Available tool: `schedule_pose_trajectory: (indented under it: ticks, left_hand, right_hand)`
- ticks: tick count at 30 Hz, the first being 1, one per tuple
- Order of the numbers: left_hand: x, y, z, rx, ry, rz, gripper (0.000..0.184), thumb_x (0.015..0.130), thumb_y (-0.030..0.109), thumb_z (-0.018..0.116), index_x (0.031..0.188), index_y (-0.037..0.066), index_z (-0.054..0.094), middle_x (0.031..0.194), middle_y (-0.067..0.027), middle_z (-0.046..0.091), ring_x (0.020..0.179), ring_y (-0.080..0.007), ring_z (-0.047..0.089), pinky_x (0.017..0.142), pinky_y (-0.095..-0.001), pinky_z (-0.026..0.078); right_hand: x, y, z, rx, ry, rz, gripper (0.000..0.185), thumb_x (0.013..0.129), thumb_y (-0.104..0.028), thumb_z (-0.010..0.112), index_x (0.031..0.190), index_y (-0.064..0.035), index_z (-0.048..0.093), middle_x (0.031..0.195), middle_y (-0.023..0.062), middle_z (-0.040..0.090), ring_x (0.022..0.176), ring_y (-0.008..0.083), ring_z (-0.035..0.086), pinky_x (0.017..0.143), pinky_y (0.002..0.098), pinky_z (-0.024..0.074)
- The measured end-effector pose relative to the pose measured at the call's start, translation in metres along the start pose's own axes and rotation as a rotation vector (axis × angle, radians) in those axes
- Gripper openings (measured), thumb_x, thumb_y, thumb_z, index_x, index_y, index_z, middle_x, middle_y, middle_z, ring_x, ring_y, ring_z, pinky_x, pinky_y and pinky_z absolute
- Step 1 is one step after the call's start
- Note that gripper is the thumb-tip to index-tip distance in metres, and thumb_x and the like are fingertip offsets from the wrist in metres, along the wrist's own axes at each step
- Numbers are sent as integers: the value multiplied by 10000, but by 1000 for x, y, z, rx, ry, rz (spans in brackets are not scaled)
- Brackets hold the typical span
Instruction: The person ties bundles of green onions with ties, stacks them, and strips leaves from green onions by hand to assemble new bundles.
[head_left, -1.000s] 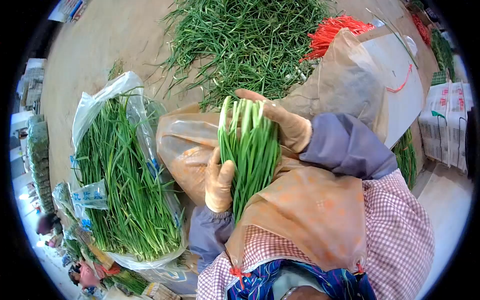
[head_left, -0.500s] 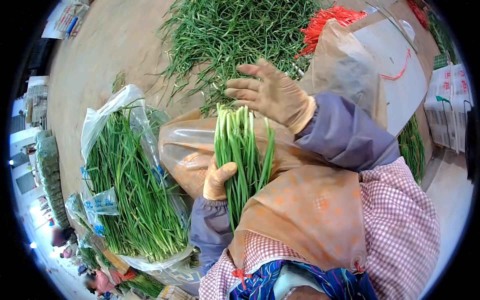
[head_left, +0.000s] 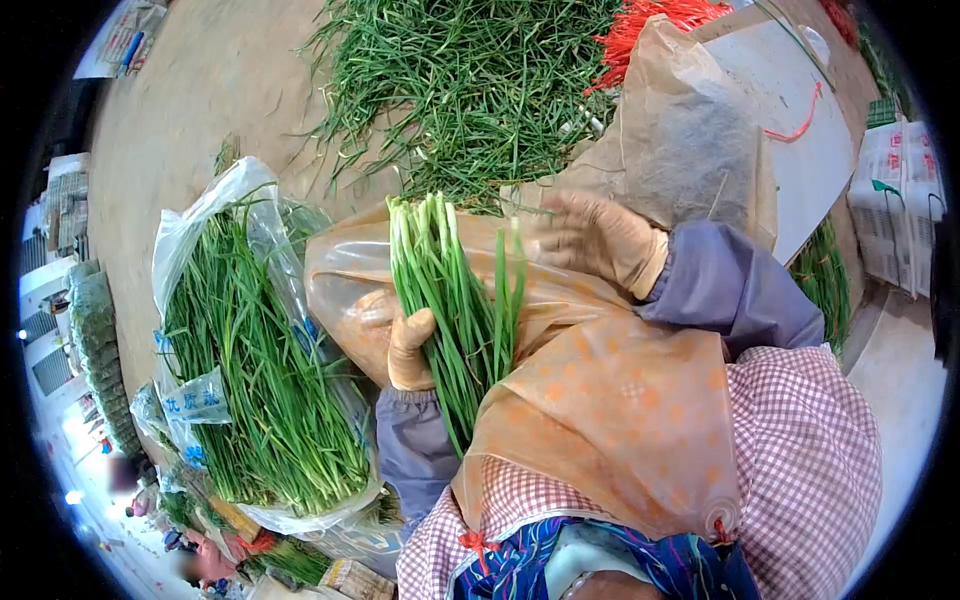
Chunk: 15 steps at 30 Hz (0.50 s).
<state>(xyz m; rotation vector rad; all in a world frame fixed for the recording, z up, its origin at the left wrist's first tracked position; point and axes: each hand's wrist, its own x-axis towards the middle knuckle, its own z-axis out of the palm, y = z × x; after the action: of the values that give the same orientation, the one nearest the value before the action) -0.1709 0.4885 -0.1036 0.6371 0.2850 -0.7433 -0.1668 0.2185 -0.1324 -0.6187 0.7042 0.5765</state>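
Observation:
My left hand [head_left: 408, 347], in a tan glove, is closed around a bunch of scallions [head_left: 455, 310] over my lap. Their white ends point away from me, and the green leaves run down toward my body. A few stalks on the right side of the bunch stand apart from the rest. Beside these stalks is my gloved right hand [head_left: 605, 243], its fingers pointing left and smeared by motion. Whether its fingers grip a stalk cannot be made out. Under both hands lies a translucent orange-tinted apron [head_left: 600, 420].
To the left, an open plastic bag [head_left: 265, 180] holds many green stalks. A loose heap of greens [head_left: 460, 90] covers the floor ahead. Red ties [head_left: 655, 30] and a white board [head_left: 800, 130] lie ahead right. White crates [head_left: 895, 200] stand at far right.
My right hand has dropped from above the white ends to the right side of the bunch. The view has shifted slightly; my left hand keeps its hold on the scallions.

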Motion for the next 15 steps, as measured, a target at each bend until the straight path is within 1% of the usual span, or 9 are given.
schedule_pose_trajectory:
  ticks: [3,4,7,8,11,12,15]
  left_hand:
    - [2,2,5,14,45,6,629,770,265,733,1290,-1,497,1189,-165,612,1058,-296,622,928,-446,536]
    - [2,3,4,-3,33,-6,613,781,258,721,1284,-15,502,1189,-168,614,1069,-293,618,946,-438,526]
    - [4,3,5,-72,41,-16,573,796,261,704,1266,-13,522,1184,-176,621,1056,-292,626,938,-439,527]
    - [9,5,-1,-90,-25,-47,537,809,269,683,1248,-7,544,1182,-174,631,1040,-284,635,934,-430,529]
    - [10,3,0,-184,-5,-31,518,821,252,662,1256,-5,549,1175,-167,640,1028,-276,641,935,-421,527]
    - [9,3,-4,-218,27,-29,515,830,232,645,1277,0,543,1195,-161,634,1049,-272,637,957,-419,514]
    - [12,5,-16,-120,13,-33,506,838,226,634,1285,6,543,1215,-164,626,1071,-282,630,977,-426,501]
  right_hand:
    - [-9,14,6,-392,18,-208,321,959,-193,590,1242,-43,562,1096,57,623,935,142,618,810,296,515]
    - [1,22,10,-532,30,-692,240,925,-188,652,1122,-53,627,1009,24,634,863,115,592,761,285,507]
    - [-34,-4,44,-644,-63,-867,210,931,-188,651,1068,-29,651,965,13,650,863,93,582,769,261,497]
    - [-39,-2,54,-669,-175,-814,185,915,-197,667,1029,-51,676,873,41,682,797,136,631,747,285,515]
    - [-46,14,67,-1240,-394,-1091,184,870,-153,712,1033,-72,683,816,80,688,690,189,657,644,299,517]
    - [-43,14,70,-1414,-428,-1195,220,842,-182,730,1042,-122,664,748,84,659,648,256,644,586,356,510]
    - [-40,18,75,-1704,-465,-1272,233,820,-218,720,1014,-129,626,678,57,617,614,277,627,538,393,490]
